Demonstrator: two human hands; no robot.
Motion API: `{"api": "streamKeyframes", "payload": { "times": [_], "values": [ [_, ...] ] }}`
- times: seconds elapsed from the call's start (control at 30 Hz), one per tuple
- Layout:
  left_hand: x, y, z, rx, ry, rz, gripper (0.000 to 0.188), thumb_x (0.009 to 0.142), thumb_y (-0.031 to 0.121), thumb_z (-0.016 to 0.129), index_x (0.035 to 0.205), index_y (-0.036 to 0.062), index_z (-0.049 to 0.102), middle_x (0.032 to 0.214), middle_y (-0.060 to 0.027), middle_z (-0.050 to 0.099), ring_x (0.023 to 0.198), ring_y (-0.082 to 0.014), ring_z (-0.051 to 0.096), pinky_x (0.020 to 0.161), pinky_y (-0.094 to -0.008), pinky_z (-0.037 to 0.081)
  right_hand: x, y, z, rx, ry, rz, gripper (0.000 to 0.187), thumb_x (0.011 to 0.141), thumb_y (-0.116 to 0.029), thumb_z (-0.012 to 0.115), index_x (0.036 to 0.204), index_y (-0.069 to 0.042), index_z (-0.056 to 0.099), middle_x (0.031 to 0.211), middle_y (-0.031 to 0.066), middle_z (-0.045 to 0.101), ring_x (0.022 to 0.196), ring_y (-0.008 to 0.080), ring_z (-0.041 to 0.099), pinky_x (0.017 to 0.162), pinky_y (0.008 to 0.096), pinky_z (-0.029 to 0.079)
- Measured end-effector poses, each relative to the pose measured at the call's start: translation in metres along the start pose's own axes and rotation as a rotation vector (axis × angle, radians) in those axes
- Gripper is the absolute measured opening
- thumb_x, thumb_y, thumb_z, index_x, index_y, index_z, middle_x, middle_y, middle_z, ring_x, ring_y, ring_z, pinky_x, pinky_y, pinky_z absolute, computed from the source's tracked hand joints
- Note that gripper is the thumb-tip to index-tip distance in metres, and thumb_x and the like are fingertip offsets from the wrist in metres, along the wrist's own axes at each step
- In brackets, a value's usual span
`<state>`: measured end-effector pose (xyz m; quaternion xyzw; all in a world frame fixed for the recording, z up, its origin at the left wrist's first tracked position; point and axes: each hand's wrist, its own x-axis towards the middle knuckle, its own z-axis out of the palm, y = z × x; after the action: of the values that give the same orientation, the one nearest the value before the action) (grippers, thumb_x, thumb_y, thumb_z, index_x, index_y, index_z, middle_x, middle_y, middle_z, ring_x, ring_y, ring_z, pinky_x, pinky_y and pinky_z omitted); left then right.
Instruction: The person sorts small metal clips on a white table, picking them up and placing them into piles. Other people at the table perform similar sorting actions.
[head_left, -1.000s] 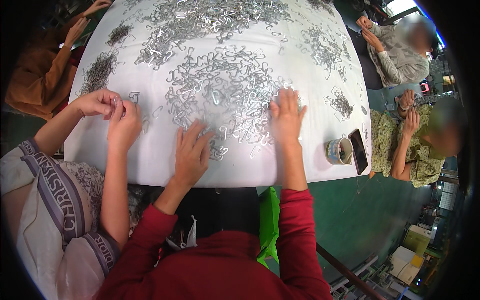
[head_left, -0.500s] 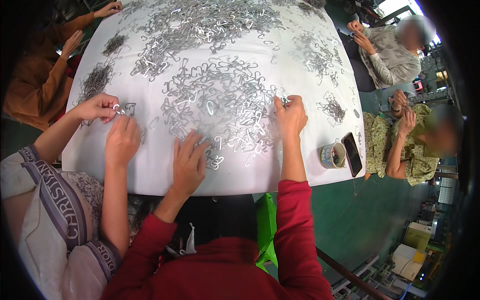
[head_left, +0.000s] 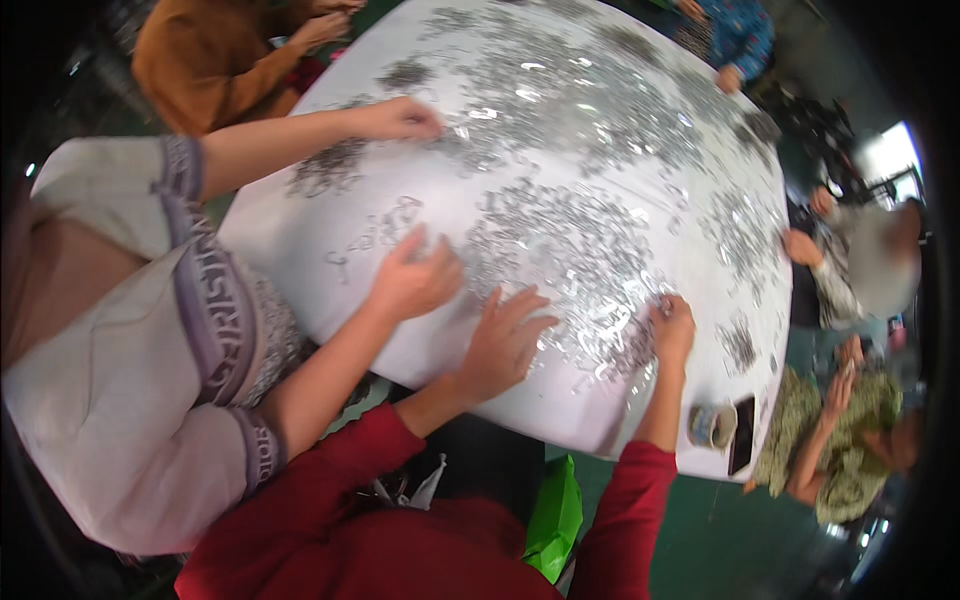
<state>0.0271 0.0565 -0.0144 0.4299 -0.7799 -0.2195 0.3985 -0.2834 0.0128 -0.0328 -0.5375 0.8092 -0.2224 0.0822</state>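
Note:
A broad pile of small bent metal hooks covers the middle of the white table. My left hand rests at the pile's near edge, fingers spread, with nothing seen in it. On the pile's right side, my right hand has its thumb and fingers drawn together. A bright glint shows by its fingertips, but blur hides what they hold. To the left, a co-worker's hand hovers just beside my left hand. The same person's other hand reaches over hooks farther back.
A cup and a dark phone stand at the table's right near corner. More hooks lie at the back, and smaller heaps along the sides. Other people sit around the table. A green bag hangs below the near edge.
The whole view has swung, so the table appears shifted right and tilted. The left co-worker's hands have come apart, both nearer the hooks. My hands stay by the pile in much the same poses.

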Motion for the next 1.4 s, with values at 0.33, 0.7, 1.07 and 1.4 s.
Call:
{"api": "streamKeyframes", "payload": {
  "times": [0.33,0.7,1.07,1.4],
  "values": [
    [-0.006,-0.021,-0.03,0.074,0.249,0.007,0.034,0.079,-0.005,0.059,0.11,0.009,0.062,0.119,-0.0108,0.057,0.117,-0.0323,0.053,0.102,-0.0504,0.035,-0.032,-0.011,-0.006,0.025,0.239,-0.186,0.028,0.087,-0.004,0.06,0.115,-0.005,0.063,0.109,0.0158,0.059,0.104,0.0327,0.057,0.09,0.0404,0.045],
    [0.094,-0.058,-0.117,-0.851,1.314,-0.913,0.033,0.092,0.026,0.043,0.116,0.0069,0.054,0.119,-0.008,0.05,0.109,-0.026,0.046,0.084,-0.0436,0.042,-0.091,-0.03,0.015,0.085,0.348,-0.258,0.026,0.089,-0.005,0.056,0.115,-0.002,0.059,0.115,0.0161,0.057,0.109,0.0352,0.052,0.096,0.043,0.04],
    [0.115,-0.254,-0.197,-0.861,1.104,-0.741,0.038,0.09,0.013,0.047,0.124,-0.0014,0.049,0.108,-0.0136,0.06,0.083,-0.0268,0.059,0.07,-0.041,0.053,-0.092,-0.025,0.018,0.17,0.458,-0.274,0.028,0.084,0.0,0.058,0.111,-0.006,0.061,0.11,0.0134,0.059,0.105,0.0329,0.054,0.091,0.0426,0.043],
    [0.142,-0.279,-0.223,-0.701,1.054,-0.76,0.039,0.089,0.016,0.052,0.124,-0.0001,0.052,0.107,-0.0134,0.062,0.089,-0.0255,0.06,0.076,-0.0387,0.051,-0.092,-0.029,0.017,0.121,0.457,-0.283,0.034,0.08,0.004,0.059,0.112,-0.008,0.061,0.11,0.0116,0.059,0.101,0.0316,0.056,0.086,0.0418,0.045]
  ]
}}
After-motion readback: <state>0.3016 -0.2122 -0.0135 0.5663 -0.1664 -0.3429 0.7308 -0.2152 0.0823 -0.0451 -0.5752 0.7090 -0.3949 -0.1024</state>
